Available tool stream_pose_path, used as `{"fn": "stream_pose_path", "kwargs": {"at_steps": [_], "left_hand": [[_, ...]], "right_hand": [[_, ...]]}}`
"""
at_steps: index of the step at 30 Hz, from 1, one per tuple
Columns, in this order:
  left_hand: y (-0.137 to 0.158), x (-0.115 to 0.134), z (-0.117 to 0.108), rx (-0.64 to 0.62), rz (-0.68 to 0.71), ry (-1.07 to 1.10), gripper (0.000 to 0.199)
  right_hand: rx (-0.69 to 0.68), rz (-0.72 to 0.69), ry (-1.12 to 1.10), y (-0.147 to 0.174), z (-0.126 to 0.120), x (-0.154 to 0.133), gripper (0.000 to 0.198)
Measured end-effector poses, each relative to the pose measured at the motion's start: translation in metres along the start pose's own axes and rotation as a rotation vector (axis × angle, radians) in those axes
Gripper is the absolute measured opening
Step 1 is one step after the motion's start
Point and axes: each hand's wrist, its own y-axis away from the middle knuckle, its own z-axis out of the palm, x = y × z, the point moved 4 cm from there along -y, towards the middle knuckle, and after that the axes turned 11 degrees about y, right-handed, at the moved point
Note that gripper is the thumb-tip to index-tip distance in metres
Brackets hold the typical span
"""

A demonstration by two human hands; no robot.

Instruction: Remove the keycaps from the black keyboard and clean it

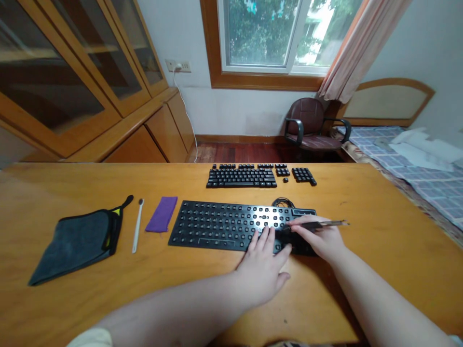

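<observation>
A black keyboard base (213, 222) with its keycaps off lies across the middle of the desk, rows of bare switches showing. My left hand (263, 267) rests with fingers stretched out over its lower edge, right of centre, fingertips touching the board. In my right hand (323, 238) is a slim dark brush (314, 225), pinched between thumb and fingers. Its dark head points left, down at the switches near the board's right end; shadow and fingers partly hide that end. Beyond the board, the loose black keycaps (241, 178) are laid out in keyboard order.
On the left of the desk (202, 299) lie a purple cloth (162, 214), a white toothbrush (138, 226) and a folded grey cloth (77, 241). A coiled black cable (283, 202) sits behind the board. Past the desk stand a chair (307, 120) and a bed (415, 159).
</observation>
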Motion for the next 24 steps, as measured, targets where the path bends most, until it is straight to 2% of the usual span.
{"fn": "stream_pose_path", "kwargs": {"at_steps": [3, 6, 8, 11, 17, 24], "left_hand": [[-0.004, -0.006, -0.012, 0.176, -0.020, 0.204, 0.031], [-0.010, -0.017, -0.020, 0.327, -0.077, 0.500, 0.033], [-0.015, -0.024, -0.019, 0.349, -0.127, 0.670, 0.038], [-0.020, -0.029, -0.015, 0.303, -0.185, 0.823, 0.033], [-0.020, -0.033, -0.013, 0.336, -0.256, 0.885, 0.024], [-0.021, -0.030, -0.017, 0.330, -0.211, 0.830, 0.023]], "right_hand": [[0.005, 0.110, -0.036, 0.001, 0.009, 0.002, 0.016], [-0.031, 0.147, -0.117, 0.005, 0.017, -0.002, 0.016], [-0.058, 0.155, -0.180, 0.008, 0.022, -0.004, 0.015], [-0.079, 0.151, -0.257, 0.010, 0.028, -0.007, 0.012], [-0.052, -0.030, -0.291, 0.004, 0.026, -0.015, 0.006], [-0.056, -0.167, -0.296, 0.004, 0.026, -0.020, 0.005]]}}
